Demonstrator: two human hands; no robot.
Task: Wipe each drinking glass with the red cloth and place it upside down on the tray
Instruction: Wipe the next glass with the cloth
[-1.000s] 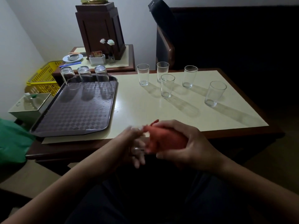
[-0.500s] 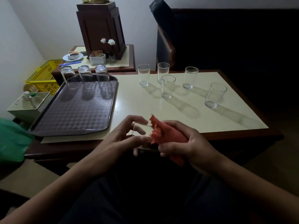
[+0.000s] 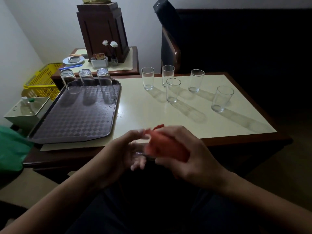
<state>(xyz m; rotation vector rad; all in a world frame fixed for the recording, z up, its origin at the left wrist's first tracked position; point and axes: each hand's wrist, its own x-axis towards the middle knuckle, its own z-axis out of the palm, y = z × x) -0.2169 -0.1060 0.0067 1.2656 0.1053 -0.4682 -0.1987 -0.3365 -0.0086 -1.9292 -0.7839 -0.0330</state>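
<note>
My left hand [image 3: 121, 154] holds a clear drinking glass [image 3: 139, 147] on its side, just below the table's front edge. My right hand [image 3: 190, 154] grips the red cloth [image 3: 162, 146], bunched over the glass's right end. Both are blurred. Three glasses [image 3: 86, 81] stand upside down along the far edge of the dark checkered tray [image 3: 76, 120] on the left. Several upright glasses [image 3: 172, 90] stand on the cream table top [image 3: 168, 119] at the right, the nearest one [image 3: 221, 98] far right.
A side table behind holds a dark wooden stand [image 3: 103, 29], a small plate [image 3: 73, 60] and a white holder [image 3: 99, 61]. A yellow basket [image 3: 42, 80] and a white box [image 3: 28, 110] sit left of the tray. A green cloth [image 3: 10, 149] lies at far left.
My right hand has turned the red cloth back over the end of the glass, after briefly drawing it off. My left hand has rotated the glass slightly.
</note>
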